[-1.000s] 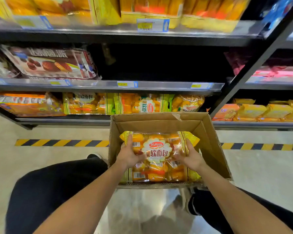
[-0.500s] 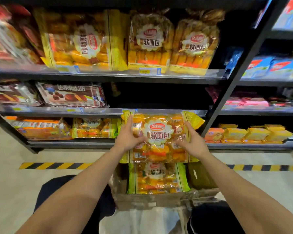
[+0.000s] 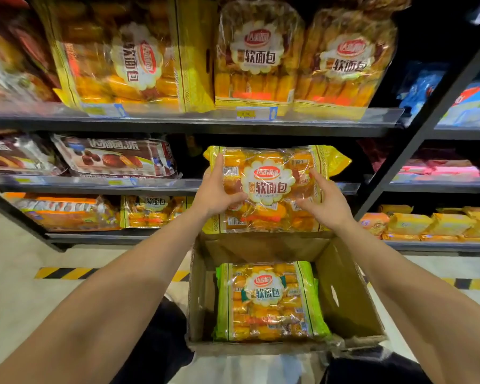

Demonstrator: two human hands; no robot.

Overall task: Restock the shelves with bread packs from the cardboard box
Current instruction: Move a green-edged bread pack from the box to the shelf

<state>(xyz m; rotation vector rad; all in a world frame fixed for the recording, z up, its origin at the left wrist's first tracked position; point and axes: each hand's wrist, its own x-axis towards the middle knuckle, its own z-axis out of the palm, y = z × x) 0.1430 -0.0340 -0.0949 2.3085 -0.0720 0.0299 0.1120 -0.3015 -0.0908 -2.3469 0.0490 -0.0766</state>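
Both hands up: left hand (image 3: 215,194) and right hand (image 3: 326,205) have fingers closed around the yellow bread pack (image 3: 269,187), raised before the middle shelf (image 3: 155,184), above the cardboard box (image 3: 344,297) holding a green-edged pack (image 3: 269,300).

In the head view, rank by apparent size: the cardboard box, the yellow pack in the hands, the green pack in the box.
1. Cardboard box, clearly largest.
2. Yellow pack and green pack look about alike; the yellow one is held higher, toward the shelves, so no ranking between them.
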